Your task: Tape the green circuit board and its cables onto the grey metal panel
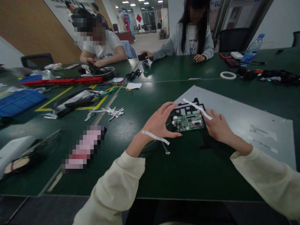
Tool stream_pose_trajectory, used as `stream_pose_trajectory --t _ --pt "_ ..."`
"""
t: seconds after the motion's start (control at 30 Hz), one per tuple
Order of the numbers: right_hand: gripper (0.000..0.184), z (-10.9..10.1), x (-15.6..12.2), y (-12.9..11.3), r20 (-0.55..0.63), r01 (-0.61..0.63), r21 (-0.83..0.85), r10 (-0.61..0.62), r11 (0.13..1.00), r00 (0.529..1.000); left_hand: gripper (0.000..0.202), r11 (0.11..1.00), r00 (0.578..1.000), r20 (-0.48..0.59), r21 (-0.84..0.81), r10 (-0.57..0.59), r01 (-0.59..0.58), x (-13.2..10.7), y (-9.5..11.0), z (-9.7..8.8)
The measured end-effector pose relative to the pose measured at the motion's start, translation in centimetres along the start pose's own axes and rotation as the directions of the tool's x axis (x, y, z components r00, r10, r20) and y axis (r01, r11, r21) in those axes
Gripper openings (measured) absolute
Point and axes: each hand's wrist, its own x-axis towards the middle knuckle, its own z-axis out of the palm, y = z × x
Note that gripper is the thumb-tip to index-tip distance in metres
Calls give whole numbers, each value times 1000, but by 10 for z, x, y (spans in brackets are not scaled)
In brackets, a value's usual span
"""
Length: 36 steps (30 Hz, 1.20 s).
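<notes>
A small green circuit board (187,121) lies on a black cut-out frame (187,109) at the near edge of a grey metal panel (246,122). My left hand (159,123) cups the board's left side, thumb and fingers curved around its edge. A white tape strip (154,137) sticks across that wrist. My right hand (217,126) rests flat against the board's right side, fingers stretched along the frame. Another white strip (197,108) lies across the frame's top right.
Two people sit across the green table (164,168) handling small parts. Peeled white strips (110,112), a black and silver bar (72,103), red strips (63,81) and a blue tray (18,100) lie left. A tape roll (228,75) and a water bottle (252,50) stand right.
</notes>
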Motion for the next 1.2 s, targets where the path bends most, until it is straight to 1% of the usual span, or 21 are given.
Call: stream_pose_trajectory --t 0.2,0.37,0.43,0.57,0.63,0.67,0.73,0.8,0.87,0.93,0.97,1.0,1.03,1.07,1.2 --pt "51 -17 -14 -28 -58 160 177 -152 971 987 97 1000 1000 -14 -13 12 -12 1 1 -4" --pt "52 -27 -27 -52 -103 316 296 -299 901 949 100 998 998 -56 -45 34 -37 3 3 -4" --pt "56 -31 -34 -63 -132 350 322 -324 880 937 100 996 997 -70 -67 45 -50 4 2 -4" --pt "59 -37 -48 -81 -130 388 331 -365 860 922 99 986 994 -97 -156 52 -66 3 -1 0" --pt "57 -41 -52 -86 -126 422 338 -404 841 906 99 967 994 -98 -248 42 -65 2 -3 5" --pt "55 -43 -53 -88 -131 453 346 -436 822 890 98 951 995 -89 -303 38 -63 1 -4 8" --pt "53 -47 -54 -92 -161 543 364 -523 757 837 97 914 997 -66 -401 33 -57 1 -5 14" --pt "49 -50 -55 -96 -243 665 363 -623 653 744 97 897 999 -47 -441 16 -35 0 -5 20" --pt "43 -52 -58 -100 -368 783 314 -691 537 622 97 900 999 -33 -437 -18 2 -1 -6 24" --pt "34 -51 -61 -104 -480 883 224 -742 412 468 97 907 999 -9 -419 -48 40 -1 -6 26" --pt "29 -51 -63 -105 -515 916 179 -759 359 399 97 910 998 3 -411 -56 52 -2 -7 27" --pt "26 -51 -64 -106 -534 937 146 -772 317 344 96 915 998 16 -400 -57 59 -2 -7 28" --pt "23 -51 -65 -106 -540 950 123 -783 288 308 96 920 998 26 -386 -55 61 -3 -6 29" --pt "22 -52 -65 -106 -540 955 113 -790 274 290 96 927 998 36 -370 -53 62 -3 -6 30" --pt "19 -54 -64 -105 -516 959 115 -809 260 281 98 955 997 71 -294 -28 48 -3 -3 36"
